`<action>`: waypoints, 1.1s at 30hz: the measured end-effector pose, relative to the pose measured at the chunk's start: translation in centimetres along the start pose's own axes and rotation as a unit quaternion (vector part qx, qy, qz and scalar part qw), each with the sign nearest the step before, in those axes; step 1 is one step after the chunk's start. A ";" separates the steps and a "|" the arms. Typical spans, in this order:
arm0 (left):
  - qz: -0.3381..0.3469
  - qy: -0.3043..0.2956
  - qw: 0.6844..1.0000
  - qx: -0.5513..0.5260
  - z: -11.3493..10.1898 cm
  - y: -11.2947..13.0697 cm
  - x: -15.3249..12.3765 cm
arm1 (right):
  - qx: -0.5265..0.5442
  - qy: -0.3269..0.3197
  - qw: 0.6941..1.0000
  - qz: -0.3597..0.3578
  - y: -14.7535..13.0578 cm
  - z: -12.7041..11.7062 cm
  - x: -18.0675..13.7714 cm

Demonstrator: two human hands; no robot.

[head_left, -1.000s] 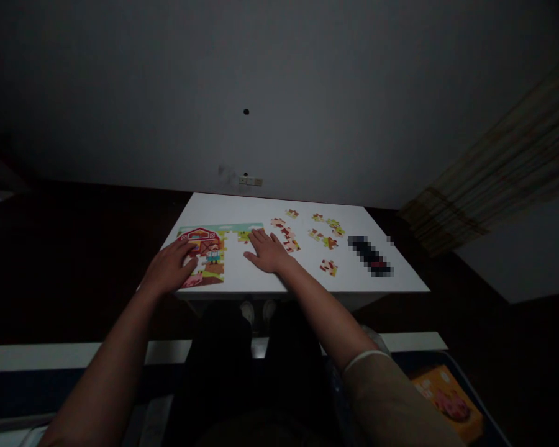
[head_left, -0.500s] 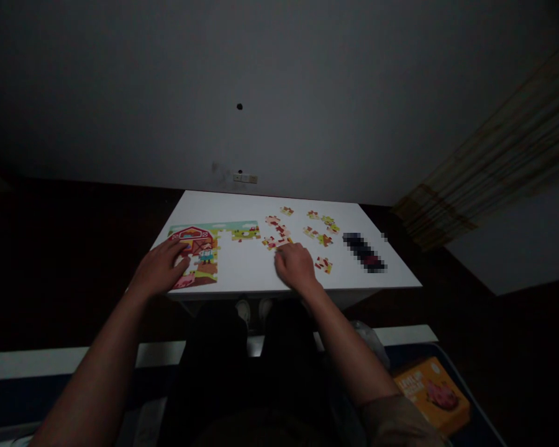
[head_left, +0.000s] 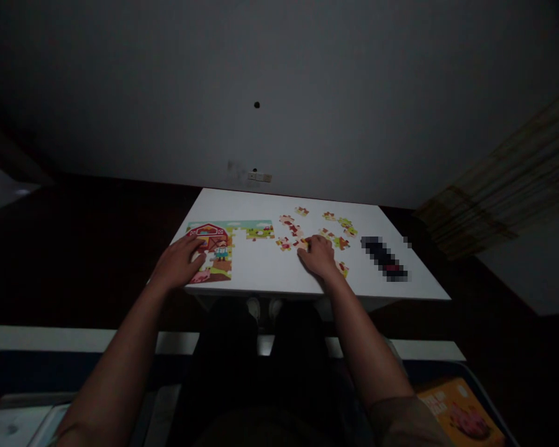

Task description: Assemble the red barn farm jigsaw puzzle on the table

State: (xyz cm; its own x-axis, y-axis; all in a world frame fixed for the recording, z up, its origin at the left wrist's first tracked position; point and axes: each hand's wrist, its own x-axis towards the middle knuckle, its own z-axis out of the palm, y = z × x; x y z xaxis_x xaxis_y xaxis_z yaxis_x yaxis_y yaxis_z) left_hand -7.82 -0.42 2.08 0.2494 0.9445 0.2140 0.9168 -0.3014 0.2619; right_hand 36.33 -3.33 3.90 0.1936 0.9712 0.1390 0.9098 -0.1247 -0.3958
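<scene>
On a white table [head_left: 265, 273] lies a partly assembled jigsaw puzzle [head_left: 223, 271] with a red barn, a farmer figure and a strip of sky and field along its top. My left hand [head_left: 179, 261] rests flat over the puzzle's left side, fingers spread, covering part of it. To the right is a cluster of loose puzzle pieces [head_left: 287, 220]. My right hand [head_left: 321, 256] is at the right end of this cluster, thumb apart from the bent fingers, its fingertips by a yellowish puzzle piece [head_left: 304, 243]. No piece shows in its grasp. More pieces are partly hidden behind it.
Several green and yellow pieces [head_left: 347, 227] lie farther right, and a single piece [head_left: 301, 211] lies at the back. A pixelated dark object [head_left: 384, 257] is near the table's right side. An orange box [head_left: 463, 413] sits at the lower right. A wall [head_left: 307, 124] rises behind the table.
The view has shifted, so the table appears farther right. My right hand has moved right and slightly away from me along the loose pieces. My left hand stays on the puzzle.
</scene>
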 end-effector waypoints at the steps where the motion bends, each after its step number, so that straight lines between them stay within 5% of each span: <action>1: -0.002 -0.003 1.000 0.002 0.0 0.0 0.0 | 0.006 0.004 1.000 0.001 0.1 -0.1 -0.1; 6: -0.007 -0.003 1.000 0.003 0.0 0.0 -0.1 | 0.110 0.013 0.993 0.026 -0.2 -0.6 -0.5; 12: -0.010 0.000 1.000 -0.012 0.0 0.1 -0.3 | 0.314 0.010 0.949 0.013 -2.4 0.1 -0.7; 22: 0.001 0.003 1.000 -0.004 0.0 0.1 -0.6 | 0.293 -0.050 0.954 -0.041 -6.0 3.9 0.4; 33: -0.005 0.003 1.000 -0.017 -0.2 0.4 -0.6 | 0.225 -0.018 0.974 -0.018 -3.9 2.3 1.3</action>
State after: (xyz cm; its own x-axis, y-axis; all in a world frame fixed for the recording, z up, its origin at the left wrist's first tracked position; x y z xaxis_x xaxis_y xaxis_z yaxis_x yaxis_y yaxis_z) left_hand -7.69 -1.14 2.27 0.2393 0.9464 0.2168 0.9081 -0.2972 0.2950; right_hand 32.22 -1.09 3.54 0.1440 0.9809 0.1309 0.6617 0.0029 -0.7497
